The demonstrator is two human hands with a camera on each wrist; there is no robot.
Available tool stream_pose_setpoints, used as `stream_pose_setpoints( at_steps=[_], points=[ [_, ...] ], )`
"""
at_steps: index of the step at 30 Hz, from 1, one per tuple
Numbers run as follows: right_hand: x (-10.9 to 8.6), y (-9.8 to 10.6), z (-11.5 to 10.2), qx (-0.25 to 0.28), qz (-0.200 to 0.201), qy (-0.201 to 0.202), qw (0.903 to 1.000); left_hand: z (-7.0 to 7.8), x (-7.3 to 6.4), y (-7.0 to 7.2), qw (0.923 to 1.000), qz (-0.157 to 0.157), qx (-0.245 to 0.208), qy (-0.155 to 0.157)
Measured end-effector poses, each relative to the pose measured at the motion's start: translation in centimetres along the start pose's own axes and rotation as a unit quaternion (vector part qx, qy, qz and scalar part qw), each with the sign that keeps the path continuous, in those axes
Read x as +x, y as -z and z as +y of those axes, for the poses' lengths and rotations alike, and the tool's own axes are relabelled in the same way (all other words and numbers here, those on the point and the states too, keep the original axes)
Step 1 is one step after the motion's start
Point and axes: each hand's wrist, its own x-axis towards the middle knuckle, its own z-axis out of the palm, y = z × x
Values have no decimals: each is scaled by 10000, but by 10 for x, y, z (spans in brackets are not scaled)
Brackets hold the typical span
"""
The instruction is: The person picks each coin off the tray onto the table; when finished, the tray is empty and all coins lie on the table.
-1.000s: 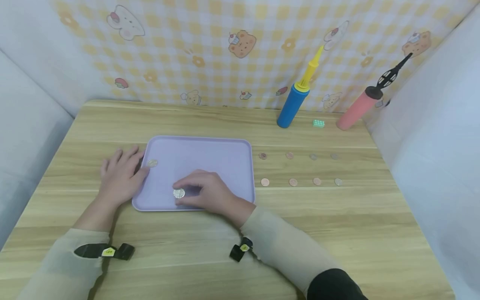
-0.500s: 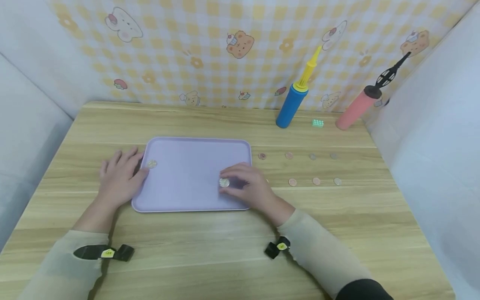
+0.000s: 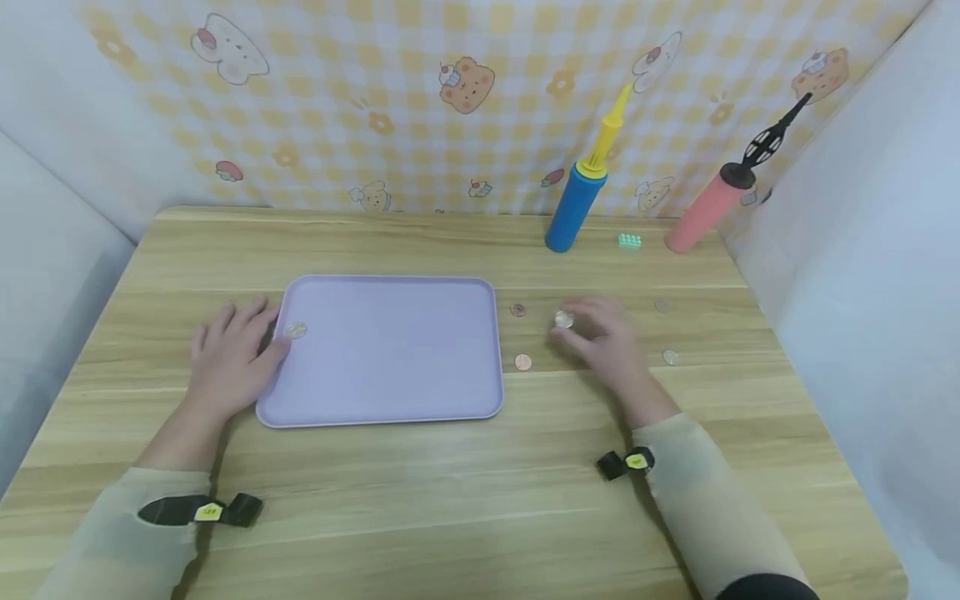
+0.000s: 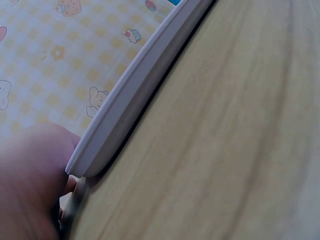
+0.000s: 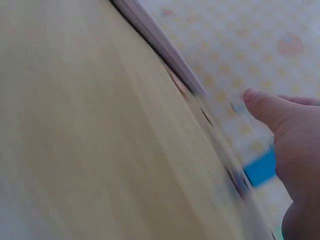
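Note:
My right hand (image 3: 609, 342) pinches a silver coin (image 3: 564, 319) between thumb and fingertips, over the wooden table right of the tray. Beneath and around it lie coins in two rows: a copper one (image 3: 518, 310) and another copper coin (image 3: 522, 362) by the tray, two silvery ones (image 3: 671, 357) farther right. The hand covers those in the middle. My left hand (image 3: 234, 354) rests against the left side of the lilac tray (image 3: 390, 350), fingers extended and thumb at its rim. Close to that thumb, a silver coin (image 3: 296, 330) lies inside the tray.
Along the back of the table stand a blue hand pump (image 3: 574, 208) with a yellow nozzle and a pink pump (image 3: 705, 212) with a black top. A small mint-green toy brick (image 3: 629, 241) sits between them. A checked cloth hangs behind.
My right hand has carried the pinched coin from over the tray rightward, past its right edge and above the coin rows. My left hand has stayed at the tray's left edge.

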Motion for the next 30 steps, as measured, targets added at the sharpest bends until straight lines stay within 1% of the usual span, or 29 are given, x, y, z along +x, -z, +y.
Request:
stream_pose_setpoints(
  at_steps=[3, 6, 9, 11, 13, 14, 16, 19, 23, 26, 28, 30],
  points=[
    [-3, 21, 23, -292, 344, -397, 9982, -1, 0, -1, 10000, 17, 14, 17],
    [-7, 42, 43, -609, 664, -1056, 9903, -2, -1, -1, 10000, 24, 19, 19],
    [-10, 64, 60, -948, 992, -1780, 9744, -2, 0, 0, 10000, 18, 0, 15],
    [-13, 76, 69, -1075, 1231, -2263, 9602, -2, 0, 0, 10000, 14, -12, 17],
    [-15, 88, 77, -1240, 1387, -2709, 9445, -1, 0, 1, 10000, 9, -16, 25],
    [-16, 93, 80, -1240, 1430, -2943, 9368, -2, 0, 1, 10000, 7, -16, 30],
    [-19, 102, 85, -1286, 1474, -3350, 9217, -2, 1, 1, 10000, 4, -18, 26],
    [-24, 114, 94, -1318, 1503, -3787, 9037, -3, 1, 1, 10000, 0, -11, 16],
    [-31, 125, 103, -1377, 1472, -4090, 8900, -5, 3, -1, 10000, -6, -5, 3],
    [-35, 132, 107, -1337, 1327, -4479, 8740, -5, 3, -2, 10000, -13, -1, 6],
    [-37, 135, 108, -1226, 1228, -4775, 8613, -5, 4, -2, 10000, -23, -12, 17],
    [-38, 138, 110, -1106, 1140, -5009, 8508, -4, 5, -1, 10000, -25, -24, 19]
  ],
)
